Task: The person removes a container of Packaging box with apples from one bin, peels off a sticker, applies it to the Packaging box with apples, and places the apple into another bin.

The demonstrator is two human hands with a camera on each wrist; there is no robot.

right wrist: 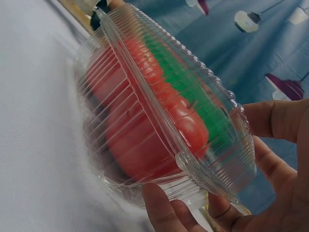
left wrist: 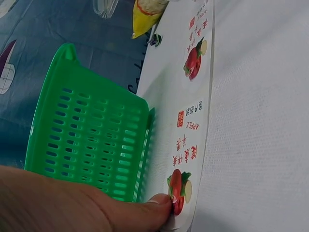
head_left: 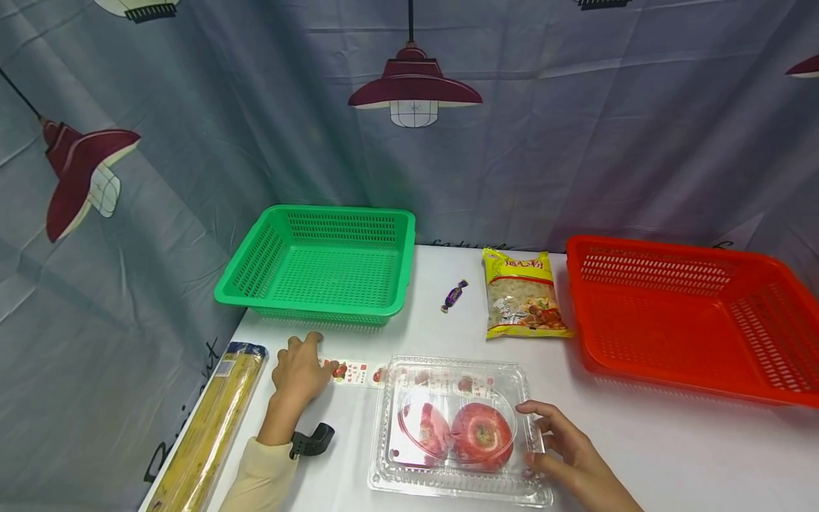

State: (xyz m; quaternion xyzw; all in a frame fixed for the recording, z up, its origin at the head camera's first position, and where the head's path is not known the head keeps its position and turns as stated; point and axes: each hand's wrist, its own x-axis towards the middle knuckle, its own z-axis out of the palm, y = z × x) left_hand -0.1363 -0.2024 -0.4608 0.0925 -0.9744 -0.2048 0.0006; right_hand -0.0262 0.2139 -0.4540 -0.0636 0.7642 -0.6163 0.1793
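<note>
My left hand lies loosely spread near eight o'clock, thumb on a printed strip; my right hand grips the three-o'clock edge of a clear fruit box near six.

a creased grey-blue curtain printed with maroon lamps backs a white table.

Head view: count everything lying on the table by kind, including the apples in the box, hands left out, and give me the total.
Baskets: 2 (green basket, red basket)
Long yellow pack: 1
Yellow bag: 1
Wrapped candy: 1
Clear box: 1
Apples: 2
Printed strip: 1
Total: 9
</note>
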